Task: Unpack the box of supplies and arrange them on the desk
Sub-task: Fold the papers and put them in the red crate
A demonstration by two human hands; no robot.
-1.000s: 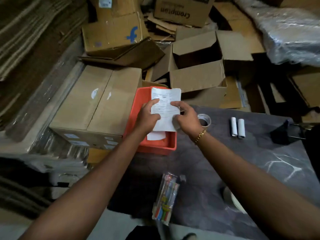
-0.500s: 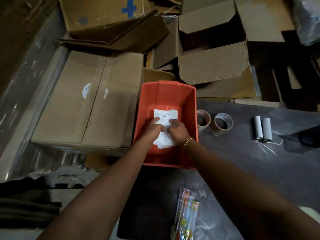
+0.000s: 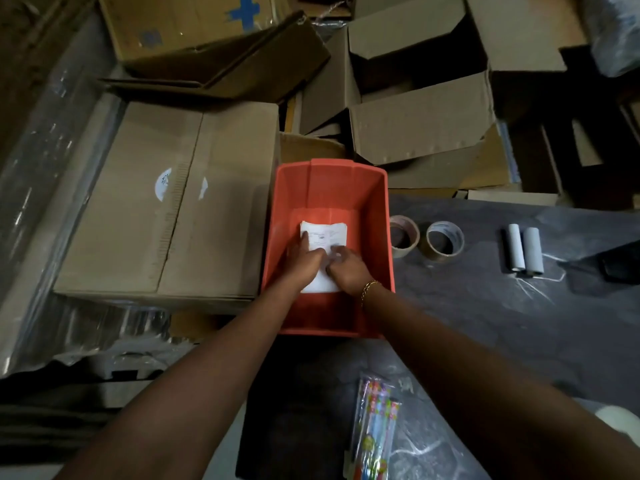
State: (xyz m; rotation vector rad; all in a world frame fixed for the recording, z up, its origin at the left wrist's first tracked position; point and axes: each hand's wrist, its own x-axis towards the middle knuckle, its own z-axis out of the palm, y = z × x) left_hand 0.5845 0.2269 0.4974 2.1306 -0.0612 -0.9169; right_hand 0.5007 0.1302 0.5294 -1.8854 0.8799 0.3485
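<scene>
A: Looking down from the head view, what had each hand got?

B: Both were inside the orange bin (image 3: 377, 237). The left hand (image 3: 304, 263) lay flat on the white papers (image 3: 325, 237) on the floor of the bin, fingers spread, clamping nothing. The right hand (image 3: 346, 268) had its fingers curled at the sheets' edge; whether it had pinched them I could not tell.

A: And the risk?

B: Loose sheets could have slid apart or creased if only the top one were caught. The tape rolls (image 3: 424, 240), tubes (image 3: 523, 249) and pen pack (image 3: 374, 434) already lay on the desk (image 3: 485, 323).
</scene>
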